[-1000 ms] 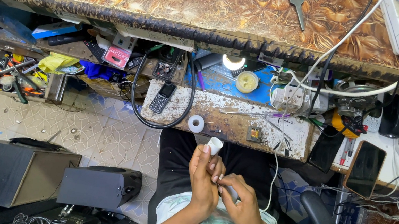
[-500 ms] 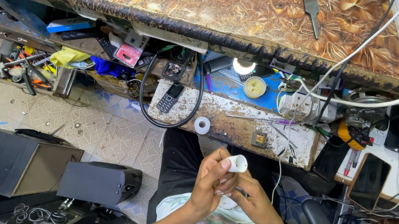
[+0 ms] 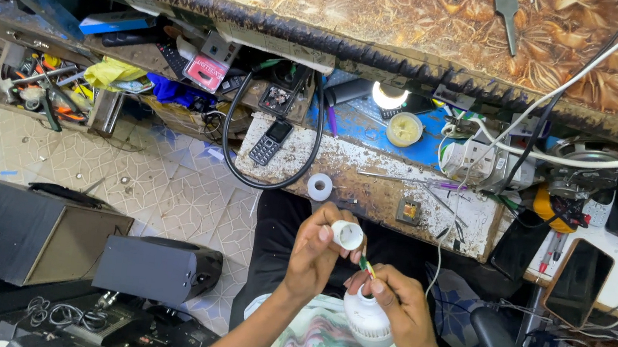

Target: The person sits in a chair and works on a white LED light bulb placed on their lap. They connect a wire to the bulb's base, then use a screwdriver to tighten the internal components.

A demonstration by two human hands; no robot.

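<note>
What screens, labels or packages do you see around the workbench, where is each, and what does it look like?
Keypad phone: on the white worktop, small, dark, its screen off.
Smartphone: right of the worktop, flat black rectangle with a brown edge, its screen dark.
Pink label: on the cluttered shelf, square, pink with a pale border.
Blue packet: upper left shelf, flat, blue and white.

The cap (image 3: 347, 236) is a short white plastic cylinder, open at one end, its round mouth turned toward the camera and tilted a little to the right. It is off the desk, pinched between the fingertips of the left hand (image 3: 316, 257), just below the desk's near edge. The bulb (image 3: 367, 319) is a white, rounded, pear-shaped body, held lower and to the right in the right hand (image 3: 398, 311), over the lap, neck up toward the cap. Thin wires (image 3: 367, 266), green and yellowish, run between bulb neck and cap, so the two parts are apart but joined.
</note>
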